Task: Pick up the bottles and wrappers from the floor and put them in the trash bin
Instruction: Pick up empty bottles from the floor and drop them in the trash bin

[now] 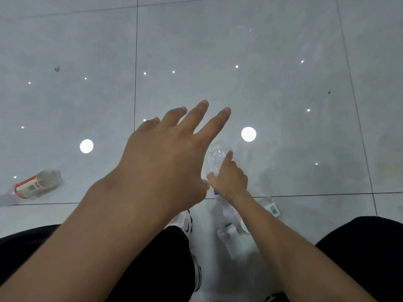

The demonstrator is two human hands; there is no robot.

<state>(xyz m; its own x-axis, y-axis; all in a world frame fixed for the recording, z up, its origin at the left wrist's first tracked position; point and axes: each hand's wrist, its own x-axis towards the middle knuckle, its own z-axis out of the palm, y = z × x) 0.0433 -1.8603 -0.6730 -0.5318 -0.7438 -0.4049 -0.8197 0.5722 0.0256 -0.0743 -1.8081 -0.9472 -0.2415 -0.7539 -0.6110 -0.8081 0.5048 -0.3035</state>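
Left grip [161,155] hovers released, fingers spread. Right grip [231,182] grasps the clear crumpled bottle [214,155]; I'd clasp its middle firmly so it can't slip.

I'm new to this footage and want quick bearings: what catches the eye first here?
The left hand, fingers spread, hovers large in mid-frame over the glossy grey floor. Just right of it, the right hand grips a clear bottle. A red-labelled bottle lies on its side at far left.
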